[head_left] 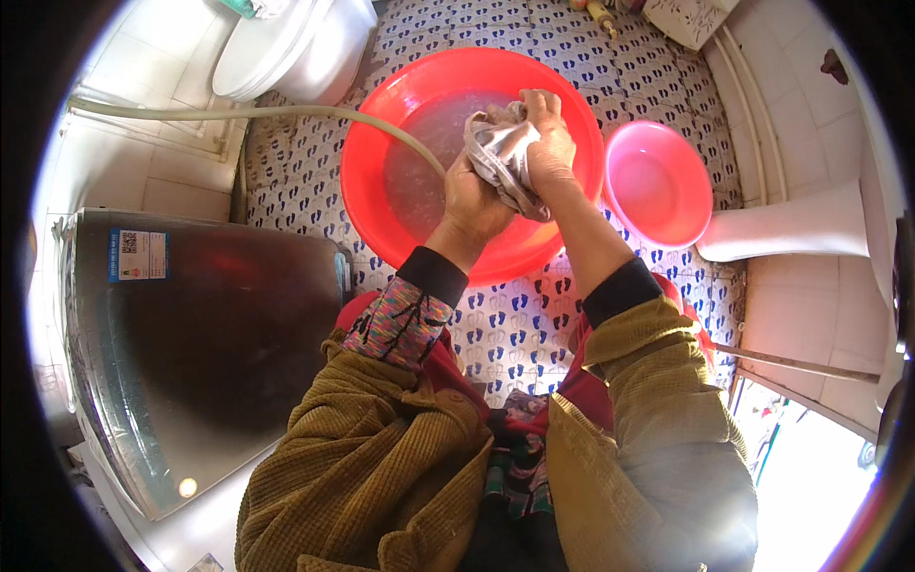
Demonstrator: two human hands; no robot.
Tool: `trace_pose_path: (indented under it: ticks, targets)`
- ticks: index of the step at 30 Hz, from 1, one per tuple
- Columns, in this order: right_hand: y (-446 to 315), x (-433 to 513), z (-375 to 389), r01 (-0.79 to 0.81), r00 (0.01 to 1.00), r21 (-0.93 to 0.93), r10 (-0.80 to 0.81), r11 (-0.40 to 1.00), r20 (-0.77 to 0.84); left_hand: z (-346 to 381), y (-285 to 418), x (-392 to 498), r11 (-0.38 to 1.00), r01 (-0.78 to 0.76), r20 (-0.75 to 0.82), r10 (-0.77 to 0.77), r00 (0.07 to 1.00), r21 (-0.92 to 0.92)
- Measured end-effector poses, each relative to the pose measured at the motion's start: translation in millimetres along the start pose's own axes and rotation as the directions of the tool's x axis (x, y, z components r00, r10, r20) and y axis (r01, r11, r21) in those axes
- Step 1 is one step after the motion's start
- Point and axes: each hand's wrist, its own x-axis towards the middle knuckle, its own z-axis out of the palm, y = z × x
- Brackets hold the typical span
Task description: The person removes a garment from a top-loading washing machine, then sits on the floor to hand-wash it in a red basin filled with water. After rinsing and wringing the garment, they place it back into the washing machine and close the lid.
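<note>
A bunched, wet-looking light cloth (504,146) is held between both hands above a large red plastic basin (364,207). My left hand (472,196) grips its lower left side, and my right hand (552,139) is closed around its right side. Cloudy water (422,171) lies in the basin below. A pale hose (286,112) comes from the left wall and hangs over the basin's rim, its end near my left hand. The underside of the cloth and some fingertips are hidden.
A smaller pink basin (650,186) stands on the patterned floor at the right, beside a white pedestal (786,232). A white toilet (307,57) is at the upper left. A dark-topped appliance (214,343) stands at the left. A stick (793,363) extends at the lower right.
</note>
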Motion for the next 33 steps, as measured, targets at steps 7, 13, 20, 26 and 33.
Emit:
trace_pose_path:
  ticks: [7,13,20,26,33]
  targets:
    - [-46,-14,-61,0.036,0.994,0.449,0.013,0.893,-0.105,3,27,5,0.87,-0.192,0.055,0.188,0.981,0.454]
    - [-38,-29,-14,0.11,0.993,-0.078,-0.107,0.991,0.046,-22,11,1,0.995,-0.004,0.031,0.001,1.0,0.096]
    - [-54,-75,9,0.357,0.932,0.037,-0.354,0.933,-0.078,-93,43,15,0.89,-0.186,0.213,0.103,0.972,0.417]
    - [18,5,7,-0.126,0.991,0.167,0.132,0.978,-0.026,-37,12,3,0.956,0.082,0.087,-0.111,0.99,0.281]
    - [145,-6,47,-0.832,0.554,0.538,-0.16,-0.135,0.817,14,27,-3,1.0,0.018,0.287,-0.018,0.958,0.001]
